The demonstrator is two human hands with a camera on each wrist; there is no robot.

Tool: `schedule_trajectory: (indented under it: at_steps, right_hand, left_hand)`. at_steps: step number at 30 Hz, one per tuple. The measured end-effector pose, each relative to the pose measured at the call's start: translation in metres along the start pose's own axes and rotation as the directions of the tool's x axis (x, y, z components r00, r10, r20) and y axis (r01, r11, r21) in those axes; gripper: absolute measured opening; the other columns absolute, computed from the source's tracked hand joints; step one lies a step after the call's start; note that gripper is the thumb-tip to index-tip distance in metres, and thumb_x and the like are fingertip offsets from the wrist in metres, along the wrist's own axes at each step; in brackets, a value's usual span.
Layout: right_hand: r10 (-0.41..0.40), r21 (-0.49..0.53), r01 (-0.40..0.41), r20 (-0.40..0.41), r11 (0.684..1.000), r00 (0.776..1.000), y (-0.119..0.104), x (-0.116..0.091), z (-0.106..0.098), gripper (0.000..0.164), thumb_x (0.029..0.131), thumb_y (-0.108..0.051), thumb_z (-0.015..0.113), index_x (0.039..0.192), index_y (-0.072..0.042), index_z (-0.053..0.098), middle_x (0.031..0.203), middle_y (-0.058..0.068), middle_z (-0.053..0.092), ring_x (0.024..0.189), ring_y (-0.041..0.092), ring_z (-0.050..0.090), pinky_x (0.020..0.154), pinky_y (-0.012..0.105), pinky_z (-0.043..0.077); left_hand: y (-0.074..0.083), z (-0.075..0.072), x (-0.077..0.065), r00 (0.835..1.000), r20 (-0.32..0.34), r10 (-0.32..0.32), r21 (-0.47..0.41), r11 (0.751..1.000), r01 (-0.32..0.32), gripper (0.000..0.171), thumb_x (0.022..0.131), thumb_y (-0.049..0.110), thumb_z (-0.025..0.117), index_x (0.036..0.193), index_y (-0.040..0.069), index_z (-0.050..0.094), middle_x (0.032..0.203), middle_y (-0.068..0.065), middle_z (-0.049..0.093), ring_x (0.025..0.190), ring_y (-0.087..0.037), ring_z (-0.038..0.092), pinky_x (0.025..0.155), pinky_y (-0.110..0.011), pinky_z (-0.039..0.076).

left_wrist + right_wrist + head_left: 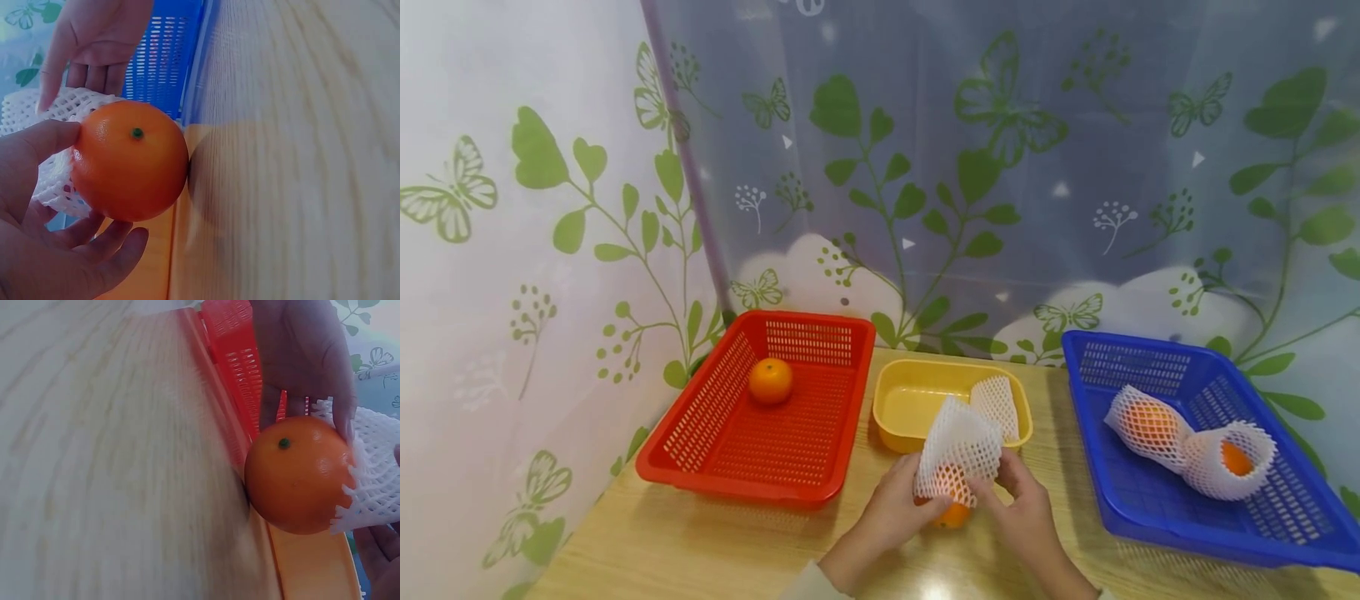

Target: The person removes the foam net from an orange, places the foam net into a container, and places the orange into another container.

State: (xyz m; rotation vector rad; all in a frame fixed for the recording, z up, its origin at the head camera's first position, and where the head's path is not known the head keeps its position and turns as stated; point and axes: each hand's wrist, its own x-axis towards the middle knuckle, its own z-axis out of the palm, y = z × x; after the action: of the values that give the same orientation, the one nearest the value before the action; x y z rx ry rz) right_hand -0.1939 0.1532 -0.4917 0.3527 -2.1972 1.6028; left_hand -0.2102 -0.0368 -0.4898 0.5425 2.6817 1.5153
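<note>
In front of the yellow tub, an orange (953, 517) with a small green stem end (137, 133) is partly covered by a white foam net sleeve (962, 437). My left hand (897, 500) holds the orange from the left, thumb at the sleeve's edge and fingers curled under the fruit. From the other side my right hand (1024, 508) grips the sleeve between thumb and fingers. The stem half of the orange shows bare in both wrist views, facing the wooden tabletop (144, 487). The sleeve's far end stands up loose and narrow.
A red basket (752, 492) on the left contains one bare orange (771, 381). The yellow tub (910, 371) at the middle back contains another foam sleeve (996, 404). The blue basket (1120, 517) on the right has two sleeved oranges (1150, 423). A patterned curtain (917, 167) hangs behind.
</note>
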Motion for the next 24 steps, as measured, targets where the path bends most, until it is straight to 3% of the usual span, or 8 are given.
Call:
schedule_trajectory:
  at_steps: [7, 12, 18, 24]
  right_hand:
    - [0.049, -0.033, -0.047, 0.069, 0.998, 0.996, 0.005, -0.001, 0.004, 0.048, 0.080, -0.008, 0.080, 0.123, -0.006, 0.062, 0.115, 0.008, 0.069, 0.098, 0.013, 0.065, 0.082, 0.027, 0.054]
    - [0.032, -0.110, -0.027, 0.041, 0.994, 0.999, 0.006, 0.001, 0.005, 0.039, 0.076, -0.007, 0.082, 0.111, -0.003, 0.067, 0.106, 0.007, 0.072, 0.091, 0.012, 0.066, 0.078, 0.028, 0.055]
    - [0.022, -0.119, -0.020, 0.016, 0.993, 1.000, 0.007, 0.002, 0.006, 0.041, 0.072, -0.001, 0.083, 0.109, 0.001, 0.065, 0.103, 0.012, 0.072, 0.088, 0.012, 0.066, 0.075, 0.027, 0.056]
    - [0.048, -0.165, -0.047, 0.003, 0.985, 0.999, 0.005, 0.003, 0.004, 0.035, 0.078, -0.005, 0.080, 0.108, 0.002, 0.065, 0.101, 0.011, 0.072, 0.087, 0.012, 0.066, 0.074, 0.027, 0.055]
  left_hand:
    - [-0.002, 0.000, 0.000, 1.000, 0.016, -0.006, -0.006, 1.000, 0.006, 0.060, 0.085, 0.031, 0.075, 0.136, 0.010, 0.051, 0.120, -0.003, 0.057, 0.110, -0.020, 0.055, 0.095, -0.043, 0.046]
    - [-0.002, 0.002, 0.001, 0.999, 0.039, 0.007, -0.015, 1.000, -0.007, 0.062, 0.083, 0.025, 0.078, 0.136, 0.009, 0.050, 0.123, -0.005, 0.058, 0.112, -0.020, 0.056, 0.096, -0.042, 0.046]
    - [0.000, 0.010, 0.005, 0.999, 0.050, 0.014, -0.015, 1.000, -0.013, 0.069, 0.081, 0.028, 0.080, 0.138, 0.011, 0.045, 0.127, -0.001, 0.059, 0.115, -0.017, 0.056, 0.098, -0.040, 0.046]
    - [0.001, 0.014, 0.008, 1.000, 0.022, -0.011, 0.009, 1.000, 0.010, 0.073, 0.078, 0.032, 0.083, 0.138, 0.016, 0.045, 0.127, 0.003, 0.059, 0.114, -0.014, 0.056, 0.097, -0.040, 0.046]
